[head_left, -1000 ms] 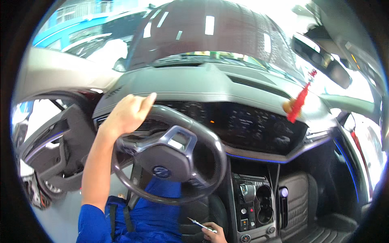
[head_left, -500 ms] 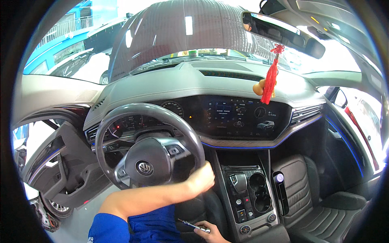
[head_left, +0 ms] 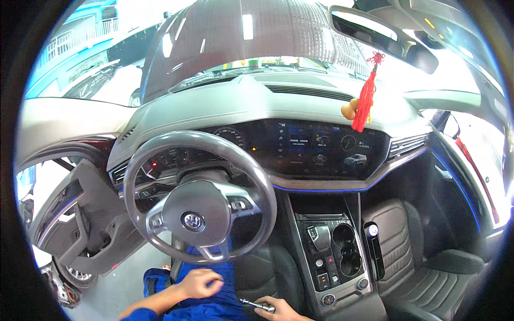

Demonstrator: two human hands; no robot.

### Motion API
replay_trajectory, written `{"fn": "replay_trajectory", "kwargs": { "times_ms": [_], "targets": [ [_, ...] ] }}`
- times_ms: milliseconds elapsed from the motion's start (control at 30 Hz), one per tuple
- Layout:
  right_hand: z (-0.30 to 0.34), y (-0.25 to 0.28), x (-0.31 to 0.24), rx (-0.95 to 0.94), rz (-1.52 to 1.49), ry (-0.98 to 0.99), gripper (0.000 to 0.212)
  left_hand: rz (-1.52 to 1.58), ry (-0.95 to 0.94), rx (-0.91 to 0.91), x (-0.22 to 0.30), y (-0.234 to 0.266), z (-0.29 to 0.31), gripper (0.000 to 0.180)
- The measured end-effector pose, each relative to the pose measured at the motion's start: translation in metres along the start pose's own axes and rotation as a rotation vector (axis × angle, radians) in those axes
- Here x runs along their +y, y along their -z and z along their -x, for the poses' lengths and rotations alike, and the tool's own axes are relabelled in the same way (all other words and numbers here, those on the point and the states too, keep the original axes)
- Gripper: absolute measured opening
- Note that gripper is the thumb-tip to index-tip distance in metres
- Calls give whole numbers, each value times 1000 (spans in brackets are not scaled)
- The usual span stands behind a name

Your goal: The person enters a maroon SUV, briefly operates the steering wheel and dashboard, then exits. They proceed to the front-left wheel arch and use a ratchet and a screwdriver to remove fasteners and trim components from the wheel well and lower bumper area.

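Observation:
My left hand (head_left: 201,284) is over my lap, below the steering wheel (head_left: 267,214) and apart from it. Its fingers are curled, and a small dark tip shows at them; what it belongs to cannot be made out. Lower right, my right hand (head_left: 278,309) grips a slim chrome hand tool (head_left: 258,305), much like a small ratchet wrench. The tool's narrow end points left toward my left hand, over the dark driver's seat (head_left: 267,275). Part of its handle is hidden by my fingers.
Right of the seat stands the centre console (head_left: 310,273) with gear selector and cup holders (head_left: 350,262). A wide lit screen (head_left: 321,147) spans the dashboard. A red tassel (head_left: 365,101) hangs from the mirror (head_left: 369,32). The driver's door (head_left: 91,214) is open; the raised bonnet (head_left: 235,37) stands ahead.
My left hand has let go of the wheel's right rim and come down over my lap, near the tool. The wheel's spokes look slightly more level. My right hand still holds the tool.

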State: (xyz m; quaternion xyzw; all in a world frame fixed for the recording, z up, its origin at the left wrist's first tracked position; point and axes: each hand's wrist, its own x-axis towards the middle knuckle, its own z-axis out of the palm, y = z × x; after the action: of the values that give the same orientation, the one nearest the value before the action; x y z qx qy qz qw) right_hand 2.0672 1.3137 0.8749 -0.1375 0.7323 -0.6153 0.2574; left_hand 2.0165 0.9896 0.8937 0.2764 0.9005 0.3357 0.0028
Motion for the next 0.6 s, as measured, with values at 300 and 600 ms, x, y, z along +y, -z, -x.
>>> {"fn": "replay_trajectory", "kwargs": {
  "times_ms": [300, 600],
  "targets": [
    [-1, -6, 11, -85, 131, 64, 30, 1621, 492, 1141, -3, 26, -18, 67],
    [-2, 4, 3, 71, 12, -6, 30, 848, 705, 1546, -3, 124, -61, 54]
  ]
}}
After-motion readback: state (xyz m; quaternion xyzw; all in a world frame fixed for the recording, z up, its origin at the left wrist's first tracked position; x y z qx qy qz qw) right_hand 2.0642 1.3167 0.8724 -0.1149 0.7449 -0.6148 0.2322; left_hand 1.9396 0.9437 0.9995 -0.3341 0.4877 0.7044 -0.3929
